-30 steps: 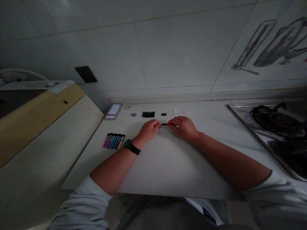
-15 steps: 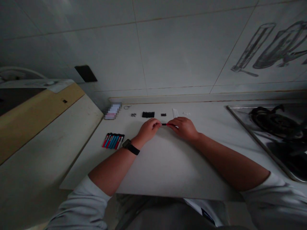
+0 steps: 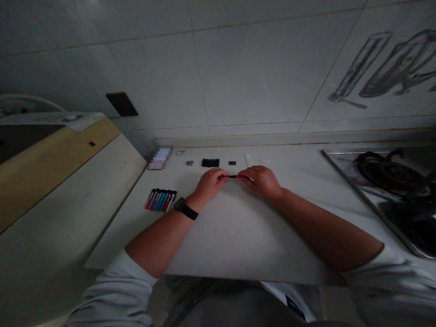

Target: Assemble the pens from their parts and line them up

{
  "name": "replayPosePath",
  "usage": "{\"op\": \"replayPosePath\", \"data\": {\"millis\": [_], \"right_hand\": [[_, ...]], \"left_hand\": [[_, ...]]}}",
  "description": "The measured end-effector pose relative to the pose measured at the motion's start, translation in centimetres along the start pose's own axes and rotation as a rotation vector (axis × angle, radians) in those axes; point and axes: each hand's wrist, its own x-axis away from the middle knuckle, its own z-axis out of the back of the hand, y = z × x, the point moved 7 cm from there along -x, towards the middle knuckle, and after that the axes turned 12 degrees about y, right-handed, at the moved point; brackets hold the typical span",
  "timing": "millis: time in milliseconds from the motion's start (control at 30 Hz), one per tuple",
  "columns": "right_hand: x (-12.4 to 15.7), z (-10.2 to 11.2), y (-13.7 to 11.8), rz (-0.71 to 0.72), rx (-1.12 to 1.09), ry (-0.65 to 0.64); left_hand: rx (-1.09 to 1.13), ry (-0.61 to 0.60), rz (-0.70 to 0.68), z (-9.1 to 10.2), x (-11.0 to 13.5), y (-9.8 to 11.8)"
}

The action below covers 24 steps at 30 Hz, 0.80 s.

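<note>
Between my two hands a slim black-and-red pen (image 3: 233,176) lies level, just over the white countertop. My left hand (image 3: 213,181), with a dark watch on the wrist, pinches its left black end. The red end is in the closed fingers of my right hand (image 3: 260,181), which cover most of that part. Behind the hands stand a row of black caps (image 3: 210,162), a cluster of small metallic pieces (image 3: 190,163), a small group of dark pieces (image 3: 232,163) and thin white sticks (image 3: 249,160). Several red, blue and white pens (image 3: 161,200) lie side by side near my left forearm.
At the back left are a blurred-out flat item (image 3: 160,158) and a thin ring-like piece (image 3: 180,152). Small white bits (image 3: 265,161) lie at the back. A gas stove (image 3: 391,181) is on the right; a pale cabinet-like panel (image 3: 85,181) borders the left.
Slightly more of the pen's red part shows beside my right fingers. Both hands stay in nearly the same place, still gripping the pen.
</note>
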Motion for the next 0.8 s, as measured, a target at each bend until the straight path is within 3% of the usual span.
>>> {"op": "replayPosePath", "data": {"millis": [300,467,633,733,800], "right_hand": [[-0.7,0.7,1.1,-0.061,0.026,-0.025],[-1.4,2.0,3.6,-0.356,-0.316,0.099],[-1.2,0.3,3.3,-0.641,-0.866,0.1],[-1.3,-0.1,2.4,-0.705,-1.019,0.09],[-1.3,0.2,2.3,-0.72,-1.039,0.121]], "left_hand": [[-0.009,0.093,0.031,0.7,0.1,-0.5],[0.023,0.158,0.071,1.1,0.0,-1.0],[0.107,-0.002,-0.025,0.3,0.3,0.8],[0.207,-0.133,-0.054,-0.4,0.7,1.8],[0.247,-0.154,-0.033,-0.4,0.8,1.8]]}}
